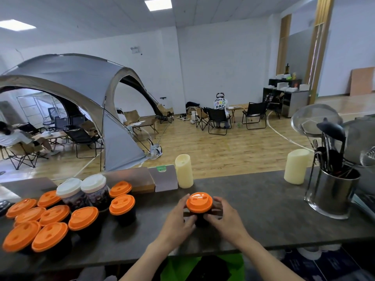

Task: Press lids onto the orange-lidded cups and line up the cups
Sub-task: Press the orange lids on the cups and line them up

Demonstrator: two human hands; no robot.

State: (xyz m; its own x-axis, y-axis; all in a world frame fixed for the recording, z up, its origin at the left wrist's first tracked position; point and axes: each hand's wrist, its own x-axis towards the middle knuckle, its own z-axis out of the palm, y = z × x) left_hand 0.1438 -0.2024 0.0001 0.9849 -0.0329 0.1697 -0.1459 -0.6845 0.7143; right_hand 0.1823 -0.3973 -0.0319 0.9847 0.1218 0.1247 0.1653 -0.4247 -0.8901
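Note:
A dark cup with an orange lid [199, 202] stands at the middle of the grey counter [263, 211]. My left hand [178, 219] curls around its left side and my right hand [221, 217] curls around its right side, fingers under the lid's rim. To the left, several more orange-lidded dark cups [83, 218] are bunched together, the nearest one [122, 204] standing a little apart from the held cup. Two white-lidded cups [93, 184] stand behind that group.
Two cream pillar candles [184, 171] [296, 169] stand along the counter's far edge. A steel utensil holder [332, 191] with ladles sits at the right. Small card boxes [165, 180] lie behind the cups. Beyond the counter are a tent, folding chairs and seated people.

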